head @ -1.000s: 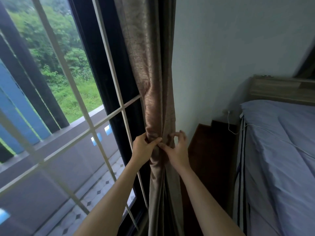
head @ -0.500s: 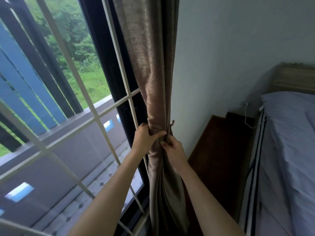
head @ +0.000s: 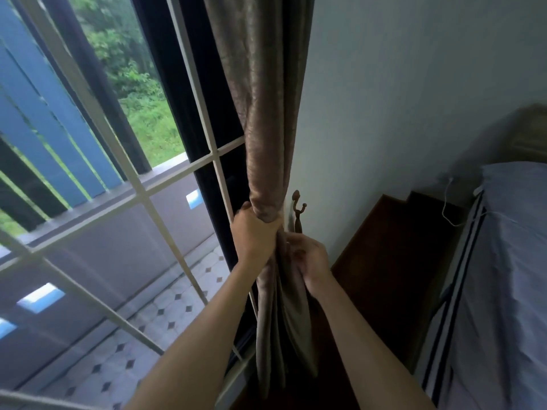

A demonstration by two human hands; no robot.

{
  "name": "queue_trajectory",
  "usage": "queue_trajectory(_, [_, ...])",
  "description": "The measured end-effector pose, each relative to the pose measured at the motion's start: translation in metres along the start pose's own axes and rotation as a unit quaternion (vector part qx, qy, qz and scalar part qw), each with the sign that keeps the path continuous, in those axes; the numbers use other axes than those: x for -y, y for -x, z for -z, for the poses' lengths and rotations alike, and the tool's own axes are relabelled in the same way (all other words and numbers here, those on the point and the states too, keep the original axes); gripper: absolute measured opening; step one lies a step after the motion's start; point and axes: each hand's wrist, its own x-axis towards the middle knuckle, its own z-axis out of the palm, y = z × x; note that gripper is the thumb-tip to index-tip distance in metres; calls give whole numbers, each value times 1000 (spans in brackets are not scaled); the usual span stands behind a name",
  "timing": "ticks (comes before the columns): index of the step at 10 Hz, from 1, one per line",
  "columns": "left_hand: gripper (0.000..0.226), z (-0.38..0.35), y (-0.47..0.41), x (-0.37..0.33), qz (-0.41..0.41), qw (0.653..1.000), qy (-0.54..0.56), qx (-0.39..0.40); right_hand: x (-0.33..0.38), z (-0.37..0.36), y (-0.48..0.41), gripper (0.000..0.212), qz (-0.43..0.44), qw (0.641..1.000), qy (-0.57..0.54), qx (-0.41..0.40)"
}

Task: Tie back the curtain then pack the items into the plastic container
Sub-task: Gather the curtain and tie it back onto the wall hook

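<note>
Gathering stage of the tie-back, as judged from where I stand by the window. Left hand (head: 256, 235) is clenched round the taupe fabric curtain (head: 266, 113), squeezing the drape into one tight bundle partway down the cloth. Reason, I judge: the bundle must be narrow enough to be tied and brought to the small dark metal wall hook (head: 297, 208), fixed to the pale wall (head: 414, 84) just beside the bundle, on its right. Right hand (head: 310, 258) sits just below and right of the left, fingers curled in at the rear folds, pinching fabric. Whether a tie band is also in that pinch, cannot tell; none visible. Curtain hangs at the right edge of the window, against the wall corner. Loose folds fall below both hands.

Surroundings: white window grille bars (head: 139, 192) w/ blue slats (head: 38, 119) and greenery outside, tiled balcony floor (head: 183, 300) below. Dark brown wooden bedside cabinet (head: 393, 276) sits low against the wall, right of the curtain. Bed w/ pale blue-grey sheet (head: 509, 276) is further right. Thin white cable (head: 445, 208) drapes btwn cabinet and bed.

Obstructions: hook is partly hidden behind the curtain edge & close above the right hand's fingers, so little room to loop anything. Cabinet crowds the foot of the drape. Plastic container & items to pack: not in view. Packing not yet begun, by my reading.
</note>
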Motion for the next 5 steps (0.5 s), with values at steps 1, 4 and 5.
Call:
queue_trajectory(1, [25,-6,-5,5,11,1000,4,-10,0,33,-36,24,43,979,181,-85])
queue_trajectory(4, [39,-17,-13,11,30,999,2,33,-15,64,-136,33,-21,842,538,33])
queue_trajectory(5, [39,-16,-12,9,24,999,-1,48,-26,67,-148,37,-37,847,526,64])
